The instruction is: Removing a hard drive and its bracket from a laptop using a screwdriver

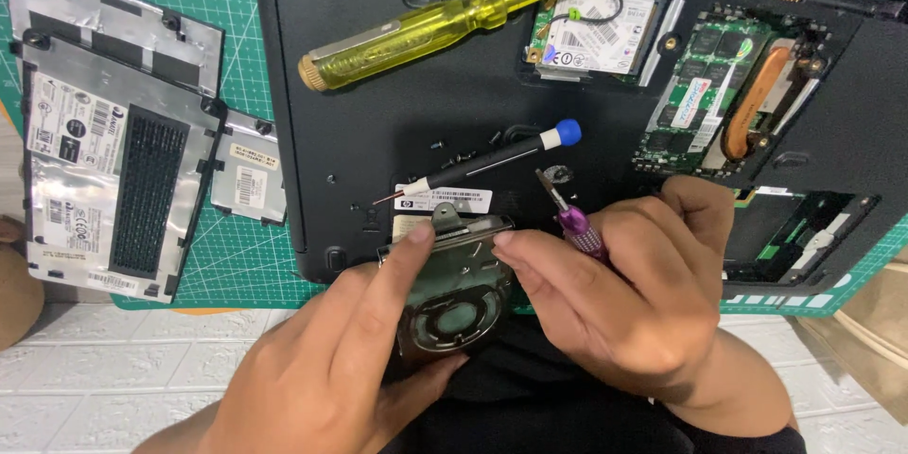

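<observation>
Nearest the camera, the left hand (331,359) grips a metal hard drive caddy (452,293) clear of the upturned black laptop (397,113), forefinger on its top edge. The right hand (624,293) pinches the caddy's right side while closed on a purple precision screwdriver (570,218). Removal appears complete. Beyond, two screwdrivers (473,14) lie on the base; three detached covers (104,170) rest on the green mat (236,255); memory and wireless card remain fitted.

We see a silver metal drive caddy (454,293) tilted up at the laptop's (397,85) near edge, and a purple-handled screwdriver (575,225) angled just above it.
</observation>
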